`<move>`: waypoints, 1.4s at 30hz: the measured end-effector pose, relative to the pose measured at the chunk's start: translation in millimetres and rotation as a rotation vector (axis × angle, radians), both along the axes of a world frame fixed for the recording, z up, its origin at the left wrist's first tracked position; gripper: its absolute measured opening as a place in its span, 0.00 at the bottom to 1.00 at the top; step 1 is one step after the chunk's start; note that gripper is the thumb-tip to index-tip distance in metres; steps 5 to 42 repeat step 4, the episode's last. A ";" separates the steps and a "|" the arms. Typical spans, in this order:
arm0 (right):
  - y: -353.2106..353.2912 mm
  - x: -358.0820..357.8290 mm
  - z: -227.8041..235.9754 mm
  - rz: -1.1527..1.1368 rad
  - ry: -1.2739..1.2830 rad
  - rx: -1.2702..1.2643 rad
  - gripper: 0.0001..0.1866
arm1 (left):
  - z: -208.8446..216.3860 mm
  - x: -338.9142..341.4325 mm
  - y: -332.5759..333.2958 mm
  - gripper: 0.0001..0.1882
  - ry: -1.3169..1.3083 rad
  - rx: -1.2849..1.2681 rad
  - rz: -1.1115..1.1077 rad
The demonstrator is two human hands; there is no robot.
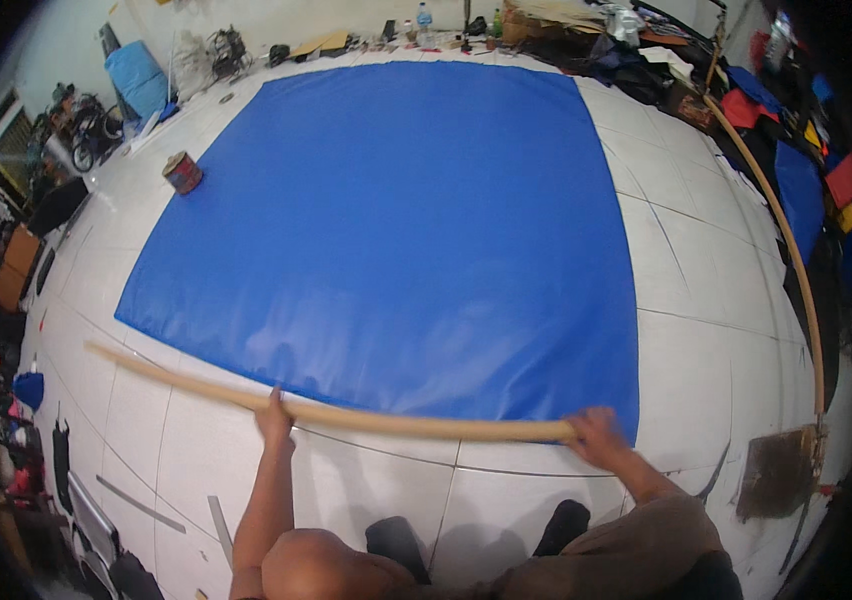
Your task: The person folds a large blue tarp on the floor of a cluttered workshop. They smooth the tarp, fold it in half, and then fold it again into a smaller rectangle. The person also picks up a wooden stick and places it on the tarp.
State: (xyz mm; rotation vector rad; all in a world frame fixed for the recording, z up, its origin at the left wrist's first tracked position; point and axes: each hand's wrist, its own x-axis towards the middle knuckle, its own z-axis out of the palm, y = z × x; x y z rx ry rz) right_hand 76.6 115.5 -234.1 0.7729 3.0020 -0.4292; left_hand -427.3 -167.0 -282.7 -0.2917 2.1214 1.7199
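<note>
A large blue sheet [396,220], smooth and slightly shiny, lies spread flat on the white tiled floor. Along its near edge I hold a long, thin, tan pole [426,425], which looks like wood. My left hand [274,415] is closed round the pole left of its middle. My right hand [598,437] grips its right end, by the sheet's near right corner. The pole's far left part is blurred and reaches past the sheet's left corner. Whether the pole touches the sheet cannot be made out.
A rusty tin can [183,173] stands on the sheet's left edge. Flat strips [141,503] lie on the floor at lower left. Clutter lines the left side, and piled coloured material [796,200] fills the right. Another long rod [786,235] curves down there to a brown board [776,472].
</note>
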 end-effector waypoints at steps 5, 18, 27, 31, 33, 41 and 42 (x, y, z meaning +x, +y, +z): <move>58.2 31.9 -15.9 -0.163 0.038 0.098 0.25 | -2.9 13.6 66.2 0.24 -0.052 0.233 -0.232; 58.2 31.9 -15.9 -0.163 0.038 0.098 0.25 | -2.9 13.6 66.2 0.24 -0.052 0.233 -0.232; 58.2 31.9 -15.9 -0.163 0.038 0.098 0.25 | -2.9 13.6 66.2 0.24 -0.052 0.233 -0.232; 58.2 31.9 -15.9 -0.163 0.038 0.098 0.25 | -2.9 13.6 66.2 0.24 -0.052 0.233 -0.232; 58.2 31.9 -15.9 -0.163 0.038 0.098 0.25 | -2.9 13.6 66.2 0.24 -0.052 0.233 -0.232; 58.2 31.9 -15.9 -0.163 0.038 0.098 0.25 | -2.9 13.6 66.2 0.24 -0.052 0.233 -0.232; 58.2 31.9 -15.9 -0.163 0.038 0.098 0.25 | -2.9 13.6 66.2 0.24 -0.052 0.233 -0.232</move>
